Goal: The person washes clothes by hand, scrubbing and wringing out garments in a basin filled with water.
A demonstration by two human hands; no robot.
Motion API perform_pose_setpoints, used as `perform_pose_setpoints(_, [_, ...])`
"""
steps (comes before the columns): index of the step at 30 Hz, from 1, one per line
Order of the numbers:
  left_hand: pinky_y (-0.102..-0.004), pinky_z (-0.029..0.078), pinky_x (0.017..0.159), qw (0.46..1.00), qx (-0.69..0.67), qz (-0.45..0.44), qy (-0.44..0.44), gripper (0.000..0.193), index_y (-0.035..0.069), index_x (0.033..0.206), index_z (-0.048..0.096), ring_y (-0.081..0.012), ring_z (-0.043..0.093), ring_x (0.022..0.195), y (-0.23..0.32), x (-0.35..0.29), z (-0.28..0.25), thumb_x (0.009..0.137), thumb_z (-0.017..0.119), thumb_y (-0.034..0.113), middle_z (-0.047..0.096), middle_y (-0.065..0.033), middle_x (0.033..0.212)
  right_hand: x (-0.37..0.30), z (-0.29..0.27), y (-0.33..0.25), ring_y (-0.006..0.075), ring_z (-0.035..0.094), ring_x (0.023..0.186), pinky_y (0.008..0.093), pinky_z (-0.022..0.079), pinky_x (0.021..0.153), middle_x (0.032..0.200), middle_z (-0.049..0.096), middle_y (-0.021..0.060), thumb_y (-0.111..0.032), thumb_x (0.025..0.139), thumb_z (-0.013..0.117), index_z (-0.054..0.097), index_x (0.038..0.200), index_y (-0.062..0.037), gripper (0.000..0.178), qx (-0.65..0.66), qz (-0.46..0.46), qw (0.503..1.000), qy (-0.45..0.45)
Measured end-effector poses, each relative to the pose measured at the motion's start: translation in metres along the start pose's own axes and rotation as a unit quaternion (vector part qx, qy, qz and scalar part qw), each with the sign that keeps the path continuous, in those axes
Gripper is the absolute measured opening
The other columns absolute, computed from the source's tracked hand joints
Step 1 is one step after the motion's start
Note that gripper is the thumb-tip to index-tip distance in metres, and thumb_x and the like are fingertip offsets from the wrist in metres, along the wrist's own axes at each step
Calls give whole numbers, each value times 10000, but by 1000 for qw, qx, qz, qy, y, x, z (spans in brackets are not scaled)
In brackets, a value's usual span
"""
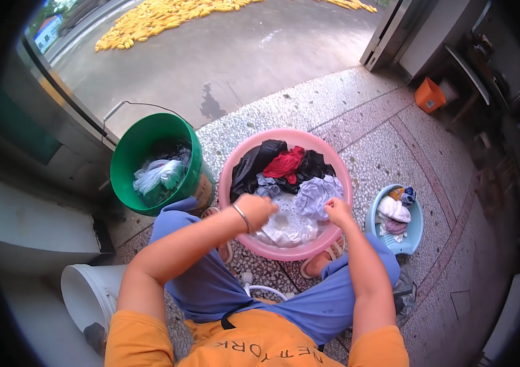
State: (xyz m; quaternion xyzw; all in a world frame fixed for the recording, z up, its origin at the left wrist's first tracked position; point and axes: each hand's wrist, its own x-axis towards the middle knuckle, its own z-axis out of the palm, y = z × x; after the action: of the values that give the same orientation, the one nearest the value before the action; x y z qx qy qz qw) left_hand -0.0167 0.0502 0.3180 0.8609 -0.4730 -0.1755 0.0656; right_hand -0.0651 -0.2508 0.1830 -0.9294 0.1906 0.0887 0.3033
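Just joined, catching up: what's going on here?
A person is at a sudsy pink tub: left hand over its near left side, right hand at the lilac cloth. Whether either grips anything is unclear. Black cloth and red cloth lie toward the far side. The green bucket and blue basin hold more laundry.

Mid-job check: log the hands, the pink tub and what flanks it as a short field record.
Left hand: above pink tub, hold unclear
Right hand: by lavender cloth, grip unclear
In tub: black cloth, red cloth, lavender cloth, white cloth, suds
Left of tub: green bucket, pale cloth inside
Right of tub: blue basin, small cloths inside
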Motion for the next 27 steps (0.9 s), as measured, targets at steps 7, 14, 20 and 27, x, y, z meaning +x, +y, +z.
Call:
perform_pose_setpoints(7, [-395, 483, 628, 968, -14, 114, -223, 176, 122, 926, 588, -256, 627, 780, 34, -18, 55, 771, 510, 154, 619, -98, 808, -8, 88, 8, 314, 594, 895, 399, 458, 800, 903, 633, 161, -214, 730, 586, 635, 944, -90, 253, -34, 13, 990, -137])
perform_pose_setpoints(14, [-375, 429, 649, 993, 40, 35, -105, 159, 113, 909, 580, -218, 606, 786, 27, -17, 34, 773, 514, 162, 605, -74, 850, -2, 126, -131, 374, 523, 1029, 427, 446, 854, 1423, 205, 134, -10, 728, 533, 299, 1344, -199, 686, -123, -130, 970, -166])
perform_pose_setpoints(20, [-375, 425, 644, 990, 21, 74, -122, 180, 104, 928, 581, -224, 604, 777, 33, -18, 23, 781, 500, 170, 605, -74, 833, 27, 164, -121, 359, 552, 963, 433, 445, 841, 1215, 472, 139, -21, 762, 500, 385, 1265, -174, 538, -211, -171, 952, -139])
perform_pose_setpoints(27, [-387, 427, 665, 992, 9, 61, -110, 219, 97, 976, 576, -236, 601, 814, 27, -19, 23, 785, 502, 177, 604, -75, 860, -8, 165, -80, 333, 579, 946, 406, 462, 798, 1012, 600, 153, -135, 746, 579, 479, 1098, -106, 367, -184, -29, 964, -191])
